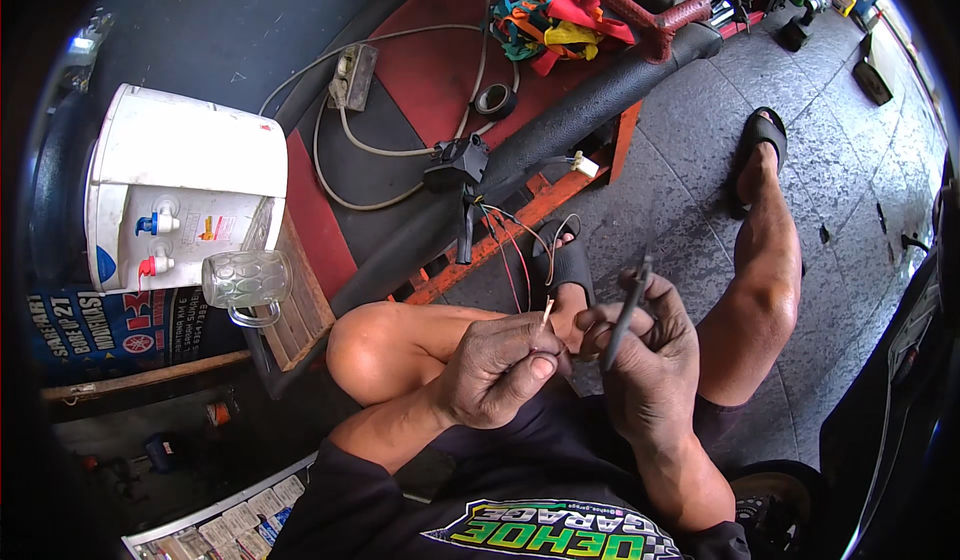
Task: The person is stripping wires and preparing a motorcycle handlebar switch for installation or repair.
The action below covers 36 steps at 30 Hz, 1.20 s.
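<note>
My left hand (497,372) is closed, pinching a thin wire whose bare, coppery end (547,312) sticks up past the fingers. Close beside it, my right hand (648,358) grips a slim dark stick-like tool (627,318) between thumb and fingers; its exact kind is not clear. Thin red, yellow and pale wires (515,250) run down from a black plastic housing (457,165) toward my left hand. That housing rests against a dark padded tube. A white connector (584,164) hangs on a dark lead to its right.
A white water dispenser (190,150) stands at left, with a glass mug (247,282) by its taps. A power strip (352,77), a tape roll (495,101) and colourful straps (555,25) lie beyond the padded tube (580,110). An orange metal rail (510,235) runs below it.
</note>
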Tool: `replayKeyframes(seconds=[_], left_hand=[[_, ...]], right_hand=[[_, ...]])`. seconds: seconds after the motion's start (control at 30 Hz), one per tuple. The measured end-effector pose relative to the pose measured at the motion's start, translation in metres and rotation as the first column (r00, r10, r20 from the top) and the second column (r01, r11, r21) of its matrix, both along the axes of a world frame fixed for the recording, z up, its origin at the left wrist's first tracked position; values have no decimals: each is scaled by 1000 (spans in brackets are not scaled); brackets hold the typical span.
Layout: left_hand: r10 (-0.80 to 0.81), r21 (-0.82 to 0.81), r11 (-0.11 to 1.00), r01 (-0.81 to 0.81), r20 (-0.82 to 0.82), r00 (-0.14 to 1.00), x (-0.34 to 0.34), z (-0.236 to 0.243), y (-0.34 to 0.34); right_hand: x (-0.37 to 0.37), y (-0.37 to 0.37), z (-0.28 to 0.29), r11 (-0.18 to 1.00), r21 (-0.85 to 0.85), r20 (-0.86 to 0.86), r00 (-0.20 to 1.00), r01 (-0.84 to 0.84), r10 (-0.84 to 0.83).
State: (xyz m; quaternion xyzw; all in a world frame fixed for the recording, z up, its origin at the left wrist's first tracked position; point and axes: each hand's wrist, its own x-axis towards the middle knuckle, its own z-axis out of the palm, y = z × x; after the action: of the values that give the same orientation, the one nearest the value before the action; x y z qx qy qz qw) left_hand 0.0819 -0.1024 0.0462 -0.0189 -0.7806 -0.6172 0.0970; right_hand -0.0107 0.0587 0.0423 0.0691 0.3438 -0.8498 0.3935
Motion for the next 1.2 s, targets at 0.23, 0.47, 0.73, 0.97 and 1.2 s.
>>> replayKeyframes(seconds=[0.23, 0.47, 0.73, 0.97, 1.2], left_hand=[[37, 293, 953, -74, 130, 991, 8, 1, -2], [57, 488, 868, -90, 82, 995, 3, -7, 4], [31, 414, 906, -90, 145, 989, 3, 5, 6], [1, 373, 927, -40, 103, 995, 2, 4, 7], [-122, 706, 708, -23, 153, 981, 8, 7, -4]], right_hand=[[-12, 20, -13, 938, 322, -228, 952, -125, 205], [23, 25, -26, 789, 557, -822, 306, 260, 480], [38, 16, -16, 744, 609, -790, 130, 276, 599], [15, 21, 7, 691, 713, -665, 195, -124, 721], [-6, 22, 8, 721, 458, -663, 339, -521, 667]])
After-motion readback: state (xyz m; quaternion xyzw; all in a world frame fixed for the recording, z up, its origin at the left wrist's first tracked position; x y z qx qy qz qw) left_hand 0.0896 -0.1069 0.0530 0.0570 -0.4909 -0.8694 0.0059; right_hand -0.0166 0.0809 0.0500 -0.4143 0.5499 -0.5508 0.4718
